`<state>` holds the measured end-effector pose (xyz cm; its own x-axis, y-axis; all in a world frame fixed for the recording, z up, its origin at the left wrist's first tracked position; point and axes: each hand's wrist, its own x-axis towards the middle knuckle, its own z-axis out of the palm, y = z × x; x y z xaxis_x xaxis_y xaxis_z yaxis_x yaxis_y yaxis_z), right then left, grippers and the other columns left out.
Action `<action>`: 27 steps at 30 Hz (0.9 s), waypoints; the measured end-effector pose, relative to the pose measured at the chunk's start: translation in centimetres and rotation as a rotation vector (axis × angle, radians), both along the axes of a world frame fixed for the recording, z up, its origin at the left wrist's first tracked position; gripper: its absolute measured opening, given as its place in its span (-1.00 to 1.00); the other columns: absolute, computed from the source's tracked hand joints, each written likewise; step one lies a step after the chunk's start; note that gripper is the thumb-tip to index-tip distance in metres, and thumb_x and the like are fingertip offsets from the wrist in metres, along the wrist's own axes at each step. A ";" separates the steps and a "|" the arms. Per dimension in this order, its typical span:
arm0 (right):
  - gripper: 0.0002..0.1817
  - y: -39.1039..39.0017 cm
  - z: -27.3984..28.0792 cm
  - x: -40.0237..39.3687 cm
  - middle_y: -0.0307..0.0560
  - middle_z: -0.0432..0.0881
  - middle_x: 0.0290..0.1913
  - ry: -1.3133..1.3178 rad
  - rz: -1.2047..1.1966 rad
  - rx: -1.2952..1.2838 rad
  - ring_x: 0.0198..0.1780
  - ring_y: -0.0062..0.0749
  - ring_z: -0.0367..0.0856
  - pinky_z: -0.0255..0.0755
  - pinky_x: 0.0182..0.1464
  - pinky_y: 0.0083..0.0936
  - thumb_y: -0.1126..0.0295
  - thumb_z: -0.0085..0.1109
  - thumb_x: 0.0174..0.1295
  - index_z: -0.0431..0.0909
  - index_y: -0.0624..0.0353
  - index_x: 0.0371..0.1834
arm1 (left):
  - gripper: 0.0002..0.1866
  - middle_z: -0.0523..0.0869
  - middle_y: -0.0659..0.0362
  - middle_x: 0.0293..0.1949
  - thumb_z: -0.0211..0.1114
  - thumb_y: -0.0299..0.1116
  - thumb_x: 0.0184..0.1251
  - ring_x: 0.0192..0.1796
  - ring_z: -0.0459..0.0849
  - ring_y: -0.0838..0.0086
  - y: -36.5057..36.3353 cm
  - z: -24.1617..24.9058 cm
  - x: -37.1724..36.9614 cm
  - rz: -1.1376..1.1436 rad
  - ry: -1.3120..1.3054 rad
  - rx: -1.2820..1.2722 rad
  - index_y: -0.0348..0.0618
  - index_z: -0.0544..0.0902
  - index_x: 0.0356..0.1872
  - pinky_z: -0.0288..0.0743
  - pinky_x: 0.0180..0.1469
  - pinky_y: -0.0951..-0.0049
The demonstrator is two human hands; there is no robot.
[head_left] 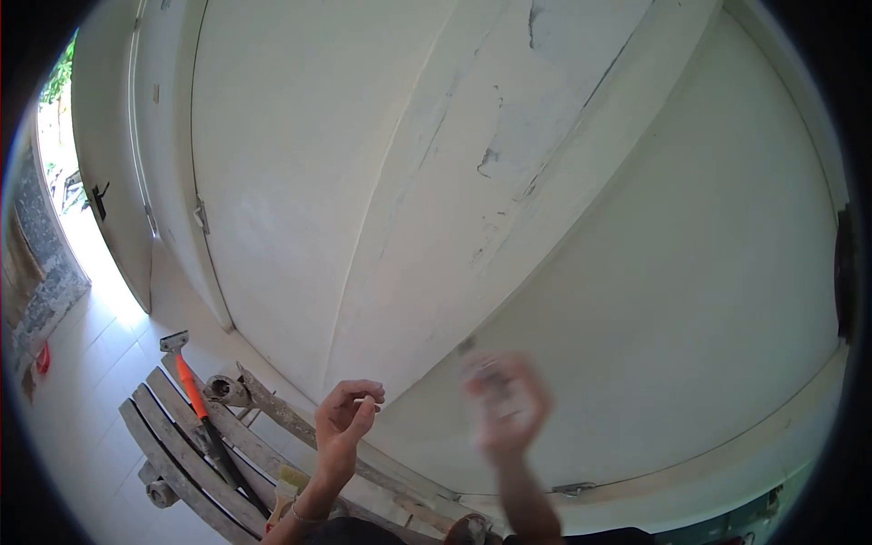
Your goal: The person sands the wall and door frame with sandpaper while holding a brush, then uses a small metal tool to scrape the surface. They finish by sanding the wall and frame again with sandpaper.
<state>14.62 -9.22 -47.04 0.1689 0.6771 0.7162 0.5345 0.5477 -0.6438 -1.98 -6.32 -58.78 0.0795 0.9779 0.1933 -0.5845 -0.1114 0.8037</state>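
Hands (348, 418) (507, 404) raised before scuffed white wall (636, 272); slatted bench (182, 445) on tiled floor (82, 400).

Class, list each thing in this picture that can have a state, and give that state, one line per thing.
Left hand: raised, fingers curled, pinching a small pale item.
Right hand: raised, blurred; grip unclear.
Door: open, daylight beyond.
Wall paint: cracked and chipped.
Orange-handled scraper: lying on wooden slats.

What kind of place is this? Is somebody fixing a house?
Probably a room being repainted or repaired: the white wall has cracked, peeling patches, a paint-spattered wooden stand sits below, and an orange-handled scraper rests on it.
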 end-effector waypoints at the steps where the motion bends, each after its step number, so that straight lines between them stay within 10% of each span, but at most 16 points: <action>1: -0.74 0.7 3.6 1.2 0.03 0.79 -0.15 -0.121 -0.046 0.169 -0.18 -0.40 0.72 0.57 -0.22 -0.54 0.74 0.20 0.15 0.72 0.31 -0.11 | -0.81 0.69 0.15 -0.19 0.28 -0.42 0.43 -0.12 0.65 0.46 0.4 0.6 -0.3 -0.041 0.030 0.001 -0.29 0.65 -0.05 0.52 -0.08 0.41; 8: -0.76 6.9 19.9 4.5 -0.09 0.80 -0.09 -1.259 -0.340 0.653 0.05 -0.27 0.73 0.54 0.17 -0.26 0.63 0.28 0.16 0.75 0.17 -0.12 | -0.76 0.64 0.25 -0.47 0.35 -0.25 0.41 -0.36 0.56 0.61 18.0 14.7 -3.5 0.533 0.312 0.507 -0.27 0.71 -0.26 0.44 -0.28 0.47; 11: -0.85 8.2 12.1 6.2 -0.10 0.77 0.00 -1.469 -0.257 0.471 0.13 -0.30 0.71 0.52 0.25 -0.29 0.48 0.25 0.24 0.71 0.13 -0.15 | -0.61 0.75 0.08 -0.34 0.25 -0.05 0.43 -0.35 0.65 0.34 28.5 29.7 -4.8 0.941 0.641 0.711 -0.21 0.73 -0.10 0.50 -0.20 0.31; 13: -0.85 8.4 7.1 6.9 -0.09 0.76 0.03 -1.456 -0.168 0.450 0.15 -0.30 0.71 0.51 0.28 -0.30 0.44 0.24 0.26 0.69 0.13 -0.14 | -0.79 0.75 0.05 -0.46 0.31 -0.27 0.37 -0.43 0.69 0.34 32.7 34.1 -4.9 1.064 0.595 0.720 -0.16 0.77 -0.15 0.53 -0.33 0.26; 15: -0.80 8.8 4.3 7.6 -0.03 0.75 0.05 -1.646 0.058 0.428 0.20 -0.25 0.69 0.52 0.29 -0.27 0.42 0.26 0.24 0.69 0.17 -0.09 | -0.79 0.72 0.05 -0.49 0.31 -0.27 0.37 -0.46 0.65 0.39 33.5 35.0 -4.1 1.095 0.545 0.687 -0.18 0.77 -0.17 0.50 -0.37 0.28; 22: -0.67 9.3 13.0 7.1 0.05 0.73 0.15 -1.297 -0.344 0.549 0.22 -0.15 0.68 0.56 0.21 -0.25 0.56 0.16 0.19 0.69 0.20 0.03 | -0.69 0.71 0.15 -0.41 0.19 -0.15 0.49 -0.48 0.57 0.48 26.3 28.9 -1.4 0.639 0.192 0.592 -0.19 0.72 -0.07 0.44 -0.41 0.39; 27: -0.71 7.9 -4.2 6.8 0.08 0.71 0.18 -1.515 0.161 0.237 0.02 -0.19 0.72 0.55 0.22 -0.24 0.43 0.17 0.30 0.66 0.22 0.05 | -0.54 0.73 0.05 -0.24 0.06 -0.06 0.55 -0.43 0.58 0.47 24.5 29.1 -0.5 0.354 0.184 0.596 -0.31 0.68 0.00 0.42 -0.35 0.43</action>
<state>21.43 -1.29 -51.28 -0.8534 0.4662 0.2332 0.5127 0.6697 0.5373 -2.45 18.19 -29.73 -0.1399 0.6835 0.7164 -0.2930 -0.7197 0.6295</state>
